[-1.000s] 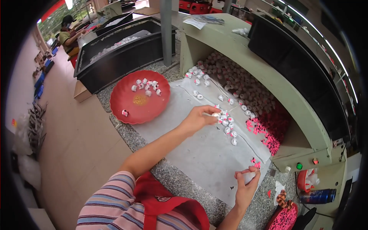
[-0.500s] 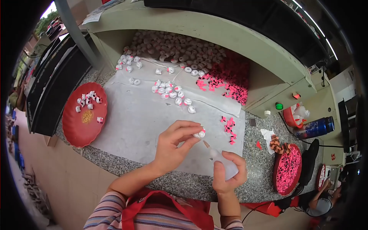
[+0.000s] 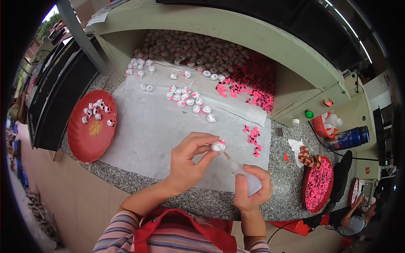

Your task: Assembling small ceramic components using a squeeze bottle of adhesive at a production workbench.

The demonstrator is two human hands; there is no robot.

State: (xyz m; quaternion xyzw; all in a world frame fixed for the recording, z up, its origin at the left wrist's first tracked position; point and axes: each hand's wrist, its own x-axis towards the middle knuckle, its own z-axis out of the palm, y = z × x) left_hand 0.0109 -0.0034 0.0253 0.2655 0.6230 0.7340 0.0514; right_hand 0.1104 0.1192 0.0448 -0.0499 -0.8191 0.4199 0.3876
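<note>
Over the white sheet (image 3: 147, 139), my left hand (image 3: 185, 158) pinches a small white round piece with a pink patch (image 3: 218, 146) between thumb and fingertips. My right hand (image 3: 258, 187) is wrapped round a translucent squeeze bottle (image 3: 245, 177). The bottle's thin nozzle points up and left, with its tip at the lower edge of the white piece; whether it touches, I cannot tell. Beyond my hands lies a cluster of similar white pieces (image 3: 184, 97), some with pink parts. Small pink and black pieces (image 3: 253, 137) lie scattered to the right on the sheet.
A red scalloped tray (image 3: 80, 141) with several white pieces stands at left. Piles of white pieces (image 3: 194, 48) and pink pieces (image 3: 253, 80) fill the shelf opening. At right are a bowl of pink pieces (image 3: 318, 187), a blue bottle (image 3: 350, 138) and a red basket (image 3: 321, 126).
The bottle's nozzle and the white piece have come together, and more of the piece shows beyond my left fingertips. One piece in the red tray has shifted away from me.
</note>
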